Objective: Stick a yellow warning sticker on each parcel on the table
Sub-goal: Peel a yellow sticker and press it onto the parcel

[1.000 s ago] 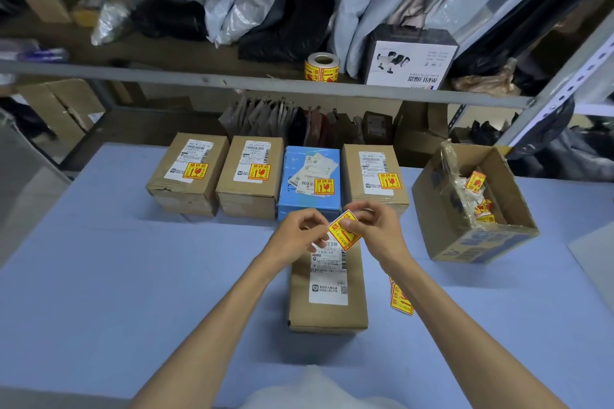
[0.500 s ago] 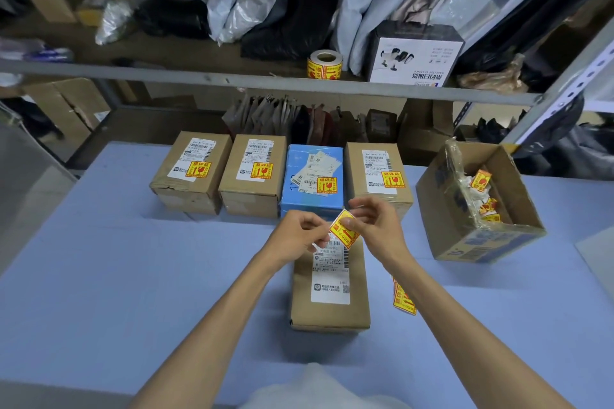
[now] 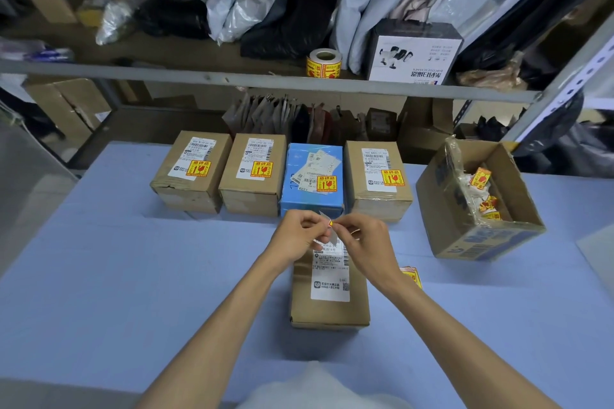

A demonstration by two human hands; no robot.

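Note:
A brown parcel (image 3: pixel 330 307) with a white shipping label and no yellow sticker lies at the table's centre. Above its far end my left hand (image 3: pixel 297 236) and my right hand (image 3: pixel 363 242) pinch one yellow sticker (image 3: pixel 329 224) between their fingertips; it is turned edge-on and mostly hidden, with pale backing paper showing. Behind them stand a row of parcels, each with a yellow sticker: brown (image 3: pixel 191 173), brown (image 3: pixel 254 176), blue (image 3: pixel 312 183), brown (image 3: pixel 378 179). More loose stickers (image 3: pixel 412 276) lie under my right wrist.
An open cardboard box (image 3: pixel 491 239) holding sticker scraps stands at the right of the blue table (image 3: pixel 133 276). A metal shelf rail (image 3: pixel 265 80) crosses behind, with a sticker roll (image 3: pixel 324 64), a white box (image 3: pixel 413 53) and bags on it.
The sticker, earlier held flat with its yellow face towards me, is now turned edge-on between my fingertips. My hands have drawn closer together.

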